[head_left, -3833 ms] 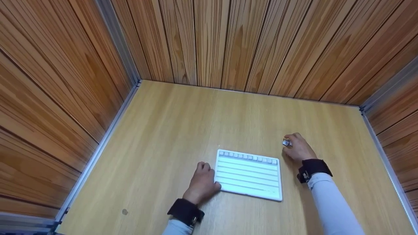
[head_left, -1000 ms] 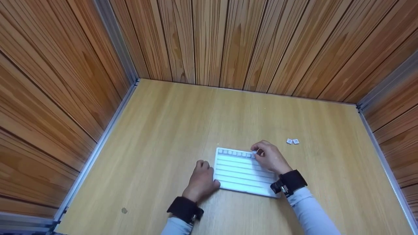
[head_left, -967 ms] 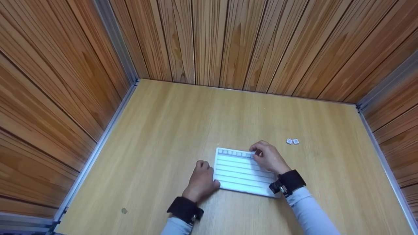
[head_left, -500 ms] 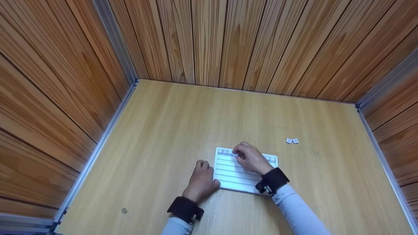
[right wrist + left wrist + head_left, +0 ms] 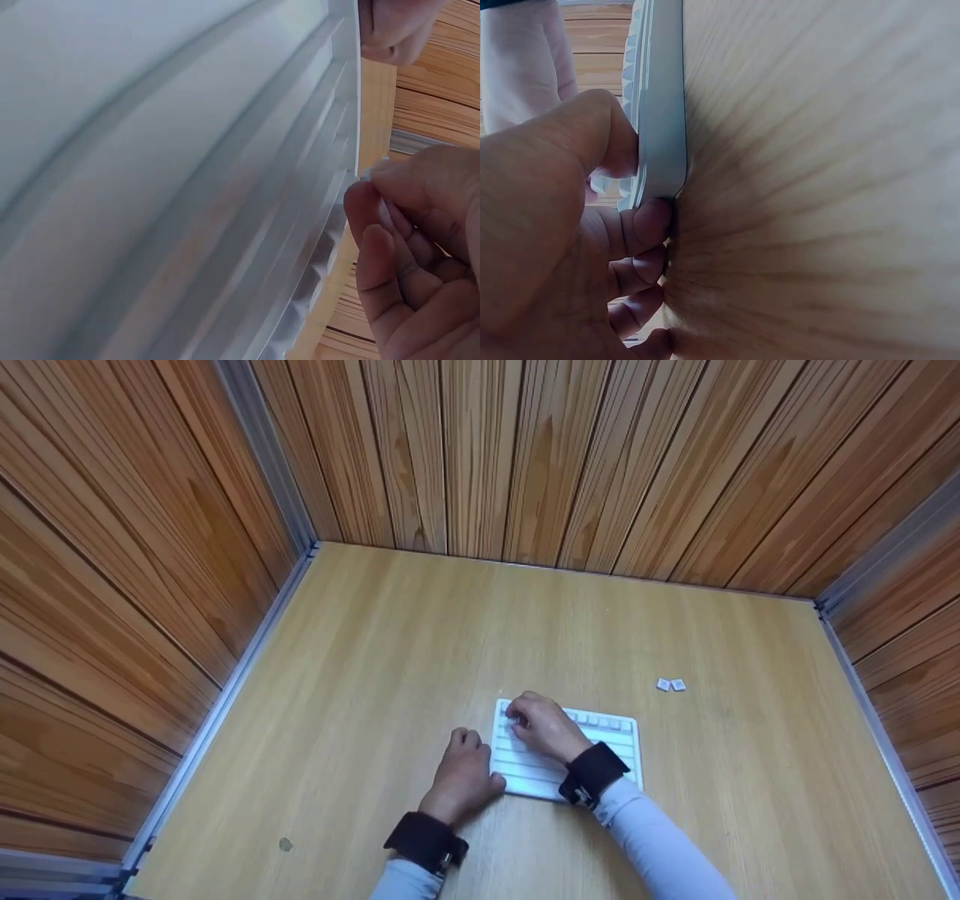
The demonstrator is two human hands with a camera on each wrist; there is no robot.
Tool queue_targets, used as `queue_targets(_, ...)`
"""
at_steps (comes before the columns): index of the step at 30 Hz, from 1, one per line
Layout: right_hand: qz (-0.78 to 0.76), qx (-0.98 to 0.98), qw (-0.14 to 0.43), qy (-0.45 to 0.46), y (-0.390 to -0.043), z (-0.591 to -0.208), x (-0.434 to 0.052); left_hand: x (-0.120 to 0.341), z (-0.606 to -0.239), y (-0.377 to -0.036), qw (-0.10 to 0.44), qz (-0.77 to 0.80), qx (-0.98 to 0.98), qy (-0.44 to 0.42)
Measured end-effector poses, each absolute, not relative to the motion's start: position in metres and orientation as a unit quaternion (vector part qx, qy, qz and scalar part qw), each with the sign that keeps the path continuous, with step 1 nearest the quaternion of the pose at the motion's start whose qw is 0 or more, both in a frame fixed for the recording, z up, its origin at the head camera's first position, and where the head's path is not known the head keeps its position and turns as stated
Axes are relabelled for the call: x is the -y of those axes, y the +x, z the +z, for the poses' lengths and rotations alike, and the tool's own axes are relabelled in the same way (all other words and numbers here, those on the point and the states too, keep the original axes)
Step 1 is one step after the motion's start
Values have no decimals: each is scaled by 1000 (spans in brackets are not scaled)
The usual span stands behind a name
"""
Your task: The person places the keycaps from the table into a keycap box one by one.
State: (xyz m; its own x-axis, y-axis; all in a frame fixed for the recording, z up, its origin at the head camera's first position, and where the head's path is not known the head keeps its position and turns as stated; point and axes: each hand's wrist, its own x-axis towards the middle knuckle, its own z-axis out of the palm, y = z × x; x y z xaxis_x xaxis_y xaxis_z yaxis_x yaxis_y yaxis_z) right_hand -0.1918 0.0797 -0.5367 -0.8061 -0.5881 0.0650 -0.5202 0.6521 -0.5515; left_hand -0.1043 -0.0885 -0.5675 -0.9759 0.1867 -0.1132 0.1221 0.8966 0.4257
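Observation:
A white tray (image 5: 517, 765) with raised parallel ridges lies on the wooden table. Small white square tiles (image 5: 604, 723) line its far ridge; my right hand covers part of that row. My left hand (image 5: 466, 772) grips the near left corner, its thumb on the rim and its curled fingers against the side wall in the left wrist view. Over the far left corner, my right hand (image 5: 549, 727) pinches a small white tile (image 5: 367, 174) between thumb and forefinger, mostly hidden by the fingertips. Two loose tiles (image 5: 670, 685) lie side by side on the table, right of the tray.
Wood-plank walls (image 5: 480, 457) enclose the table (image 5: 390, 645) at the back and both sides, with grey metal strips along the corners. A dark round spot (image 5: 286, 844) marks the table at the front left.
My right hand has left the two loose tiles and moved leftward along the far row, pinching a tile, to the tray's far left corner. My left hand has stayed put.

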Motion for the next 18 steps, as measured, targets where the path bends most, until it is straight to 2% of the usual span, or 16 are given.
queue_targets(5,-273,-913,64,-298,-193,-538,-74,88,-568,-105,71,211,-971,83)
queue_targets(11,-264,-906,30,-329,-194,-545,-72,89,-569,-104,53,203,-973,96)
queue_targets(18,-247,-912,19,-326,-193,-547,-67,90,-569,-105,63,200,-973,92)
